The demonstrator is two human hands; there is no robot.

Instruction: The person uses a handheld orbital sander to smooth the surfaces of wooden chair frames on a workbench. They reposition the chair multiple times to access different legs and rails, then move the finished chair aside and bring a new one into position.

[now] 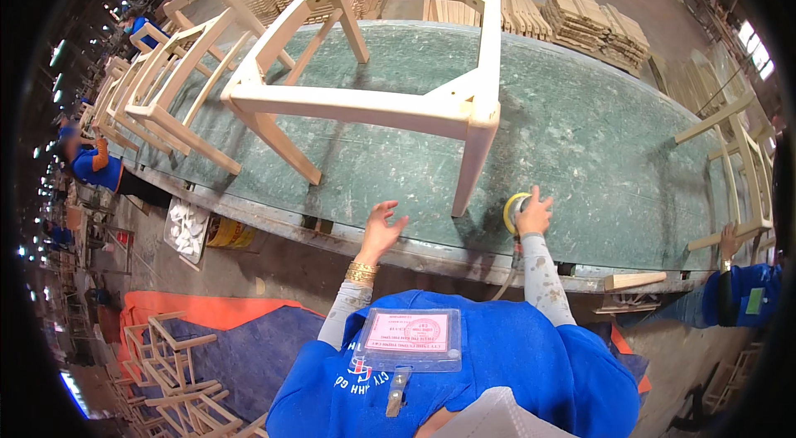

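A pale wooden chair frame (365, 105) stands on the green-topped bench in front of me, its seat opening bare of any panel. My left hand (383, 232) is raised near the bench's front edge, below the front rail; its fingers are spread and it holds nothing. To the right of the nearest chair leg, my right hand (535, 214) is on a round sander (512, 212) with a yellow rim. Some of its fingers are hidden behind the tool, while others stick out. A hose (512, 268) runs down from the sander toward my body.
More chair frames (178, 98) line the bench (580, 140) to the left, and another frame (742, 164) stands far right by a co-worker's hand (729, 241). Stacked wood pieces (593, 28) lie beyond. A co-worker (98, 166) stands left, near a white tray (186, 229).
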